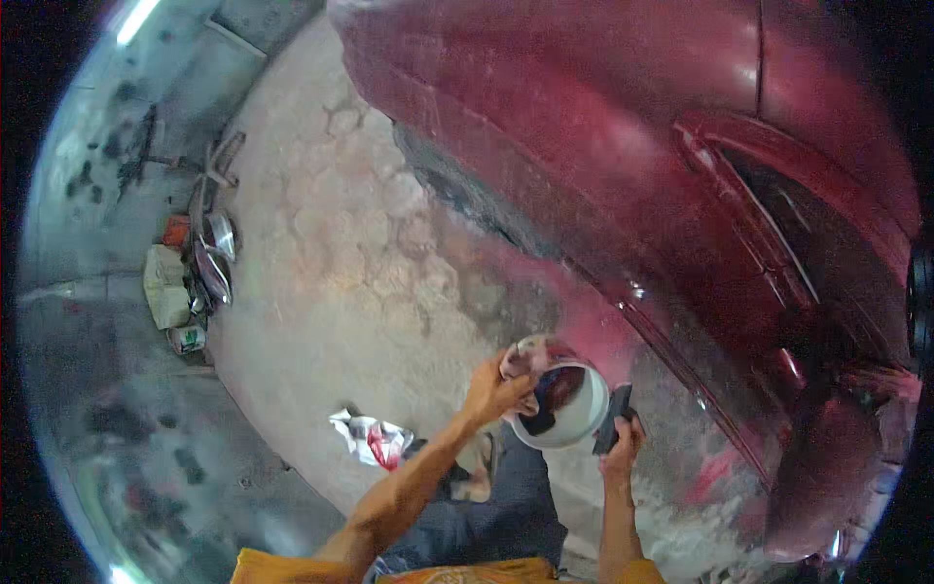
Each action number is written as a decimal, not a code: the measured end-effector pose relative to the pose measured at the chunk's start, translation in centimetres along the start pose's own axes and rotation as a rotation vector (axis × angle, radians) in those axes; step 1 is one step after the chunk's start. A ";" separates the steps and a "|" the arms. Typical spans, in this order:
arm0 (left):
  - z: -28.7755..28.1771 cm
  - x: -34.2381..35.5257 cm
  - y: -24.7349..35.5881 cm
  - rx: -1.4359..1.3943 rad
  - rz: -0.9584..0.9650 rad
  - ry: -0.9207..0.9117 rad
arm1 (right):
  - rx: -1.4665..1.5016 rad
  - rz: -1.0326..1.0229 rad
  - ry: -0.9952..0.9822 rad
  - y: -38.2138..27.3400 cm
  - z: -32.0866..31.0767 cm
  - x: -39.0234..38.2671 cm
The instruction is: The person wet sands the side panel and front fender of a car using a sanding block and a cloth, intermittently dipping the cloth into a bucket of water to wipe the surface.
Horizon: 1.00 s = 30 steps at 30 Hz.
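Observation:
A round white tub [584, 417] is held in front of me, tilted so that its inside shows. Dark red stuff or a reflection covers part of its inside; I cannot tell which. My left hand [501, 392] is closed on its left rim, with the thumb over the edge. Just right of the tub, my right hand [623, 446] is closed round a dark, flat rectangular block [613, 420]. A dark red car body [584, 165], dull and dusty in parts, stretches along the right, apart from both hands.
A silver sheet with red stains [368, 438] lies on the paved floor [331, 253], left of my legs. Along the left wall are a pale container [165, 285], a small can [187, 339] and shiny curved parts [216, 261]. The car's lower edge runs diagonally on the right.

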<state>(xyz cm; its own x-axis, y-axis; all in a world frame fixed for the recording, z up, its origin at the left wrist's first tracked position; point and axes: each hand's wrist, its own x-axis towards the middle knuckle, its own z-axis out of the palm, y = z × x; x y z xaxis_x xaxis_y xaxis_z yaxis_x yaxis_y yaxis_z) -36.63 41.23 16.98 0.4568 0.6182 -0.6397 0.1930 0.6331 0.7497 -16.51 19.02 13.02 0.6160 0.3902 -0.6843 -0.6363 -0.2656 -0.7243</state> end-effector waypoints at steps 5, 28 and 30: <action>0.1 3.6 0.0 0.156 -0.062 -0.036 | 0.048 -0.077 0.139 0.8 1.1 -0.7; -18.1 13.7 -0.7 0.148 -0.068 -0.371 | 0.092 -0.276 0.441 17.5 19.2 -3.5; -19.9 14.5 -0.4 0.507 0.067 -0.460 | 0.248 -0.067 0.554 18.9 21.1 -2.6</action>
<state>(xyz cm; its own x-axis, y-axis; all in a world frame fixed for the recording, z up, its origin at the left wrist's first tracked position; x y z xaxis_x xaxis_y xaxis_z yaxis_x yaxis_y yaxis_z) -47.38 59.22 4.01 0.7823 0.3166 -0.5364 0.4831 0.2351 0.8434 -39.96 31.53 2.91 0.7659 -0.1350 -0.6286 -0.6361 -0.0174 -0.7714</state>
